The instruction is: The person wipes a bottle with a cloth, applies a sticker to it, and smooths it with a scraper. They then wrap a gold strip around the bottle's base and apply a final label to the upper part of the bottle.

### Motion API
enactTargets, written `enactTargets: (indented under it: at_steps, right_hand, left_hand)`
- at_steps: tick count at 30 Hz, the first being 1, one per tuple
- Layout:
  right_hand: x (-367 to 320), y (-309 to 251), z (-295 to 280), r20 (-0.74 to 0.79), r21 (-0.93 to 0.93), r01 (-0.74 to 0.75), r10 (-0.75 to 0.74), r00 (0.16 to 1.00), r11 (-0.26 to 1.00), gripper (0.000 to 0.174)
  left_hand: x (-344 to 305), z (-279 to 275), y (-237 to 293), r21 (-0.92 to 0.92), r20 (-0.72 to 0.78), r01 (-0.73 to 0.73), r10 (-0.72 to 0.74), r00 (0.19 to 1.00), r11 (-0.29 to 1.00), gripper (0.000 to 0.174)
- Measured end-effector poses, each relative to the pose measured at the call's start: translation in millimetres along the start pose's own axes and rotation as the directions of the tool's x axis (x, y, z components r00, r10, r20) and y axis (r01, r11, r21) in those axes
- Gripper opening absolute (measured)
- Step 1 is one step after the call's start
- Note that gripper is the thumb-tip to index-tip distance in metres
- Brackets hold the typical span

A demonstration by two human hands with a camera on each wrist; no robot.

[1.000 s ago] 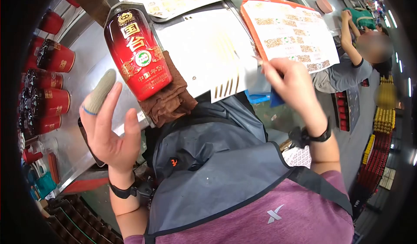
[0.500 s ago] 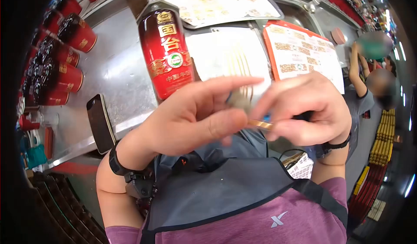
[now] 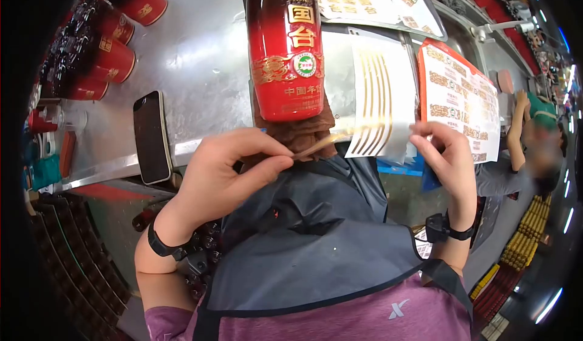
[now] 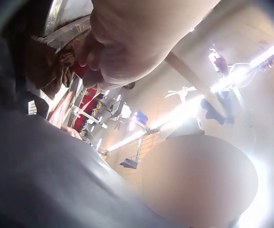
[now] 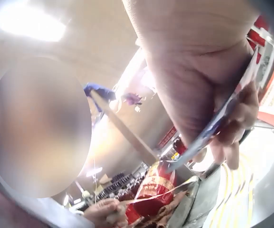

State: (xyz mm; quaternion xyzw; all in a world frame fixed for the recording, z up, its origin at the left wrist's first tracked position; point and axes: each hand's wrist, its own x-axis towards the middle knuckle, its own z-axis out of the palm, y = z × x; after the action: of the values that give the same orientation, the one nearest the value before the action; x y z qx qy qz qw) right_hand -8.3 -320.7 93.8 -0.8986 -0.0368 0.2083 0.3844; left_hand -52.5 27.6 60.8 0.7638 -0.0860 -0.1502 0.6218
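Observation:
Thumb and index finger of my left hand (image 3: 221, 168) pinch one end of a thin gold strip (image 3: 337, 137). The strip runs slanting up to the curled fingertips of my right hand (image 3: 449, 159), blurred near that end. In the right wrist view a flat bluish piece (image 5: 208, 130) lies along the right palm, with fingers behind it. A red bottle (image 3: 285, 55) with gold lettering and a green-white round sticker lies just beyond the hands, its base on a folded brown cloth (image 3: 303, 140). Right of it lies a white sheet (image 3: 398, 86) bearing several gold strips.
An orange-edged stack of printed label sheets (image 3: 461, 98) lies at the right, and a tray of labels (image 3: 376, 1) at the back. A phone (image 3: 152, 137) rests at the table's left edge, near several red-and-black bottles (image 3: 97, 55). Another person (image 3: 537, 134) is at far right.
The hands met in front of the body half a second ago, the strip between them. Now they are apart, the strip stretched between them. The view has shifted, bringing the bottle nearer the middle.

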Motion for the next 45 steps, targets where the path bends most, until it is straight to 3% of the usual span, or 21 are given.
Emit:
enactTargets:
  at_steps: [2, 4, 6, 8, 10, 11, 12, 14, 16, 18, 23, 27, 35, 45]
  right_hand:
    - [4.2, -33.9, 8.8, -0.063, -0.121, 0.152, -0.161, 0.985, 0.981, 0.022]
    - [15.4, -59.3, 31.3, 0.050, 0.035, 0.462, -0.463, 0.885, 0.886, 0.036]
    - [29.3, -77.5, 48.7, 0.198, 0.142, 0.508, -0.527, 0.827, 0.850, 0.047]
    - [40.7, -78.3, 58.2, 0.226, 0.160, 0.514, -0.538, 0.812, 0.843, 0.041]
    - [47.3, -72.4, 63.3, 0.282, 0.289, 0.334, -0.413, 0.866, 0.897, 0.031]
    - [47.5, -72.9, 67.6, 0.233, 0.322, 0.310, -0.392, 0.890, 0.895, 0.018]
    - [48.3, -72.2, 68.9, 0.238, 0.320, 0.307, -0.389, 0.890, 0.896, 0.018]
    - [50.0, -71.0, 70.1, 0.215, 0.311, 0.254, -0.328, 0.920, 0.916, 0.011]
    - [52.7, -70.3, 73.4, 0.198, 0.345, 0.230, -0.310, 0.930, 0.910, 0.010]
    - [54.1, -69.3, 76.4, 0.155, 0.412, 0.183, -0.266, 0.951, 0.893, 0.008]
    - [58.8, -68.2, 79.0, 0.131, 0.417, 0.145, -0.217, 0.967, 0.897, 0.009]
    - [62.9, -62.6, 80.2, 0.104, 0.375, 0.104, -0.153, 0.983, 0.921, 0.012]
    - [66.1, -55.0, 84.3, 0.125, 0.455, 0.056, -0.126, 0.984, 0.889, 0.013]
    - [66.4, -60.6, 85.6, 0.152, 0.515, 0.018, -0.111, 0.982, 0.857, 0.014]
  left_hand:
    - [6.7, 6.4, 2.3, 0.051, 0.006, -0.040, 0.039, 0.999, 0.998, 0.008]
    - [17.3, 13.4, 10.1, 0.209, 0.127, -0.293, 0.271, 0.954, 0.933, 0.011]
    - [23.7, 18.1, 10.6, 0.219, 0.159, -0.297, 0.266, 0.951, 0.930, 0.014]
    - [26.6, 20.7, 4.9, 0.202, 0.087, -0.343, 0.332, 0.939, 0.917, 0.014]
    - [22.6, 14.8, 3.6, 0.228, 0.055, -0.301, 0.297, 0.953, 0.926, 0.013]
    - [20.4, 12.0, 1.1, 0.122, -0.002, -0.200, 0.202, 0.979, 0.972, 0.012]
    - [18.2, 9.3, -1.7, 0.008, -0.048, -0.100, 0.100, 0.994, 0.995, 0.011]
    - [15.0, 4.6, -10.5, -0.014, -0.102, -0.125, 0.122, 0.987, 0.992, 0.010]
    - [12.3, -0.2, -16.6, -0.048, -0.162, -0.060, 0.052, 0.985, 0.997, 0.010]
    - [11.7, -0.1, -20.7, -0.084, -0.194, -0.069, 0.052, 0.980, 0.994, 0.009]
    - [14.2, 1.7, -23.6, -0.231, -0.258, -0.035, -0.027, 0.966, 0.972, 0.007]
    - [17.1, 4.3, -28.1, -0.244, -0.281, -0.042, -0.029, 0.959, 0.969, 0.006]
    - [21.1, 8.4, -30.7, -0.383, -0.279, -0.028, -0.087, 0.956, 0.924, 0.009]
    - [22.7, 13.1, -33.3, -0.407, -0.294, -0.050, -0.079, 0.953, 0.912, 0.009]
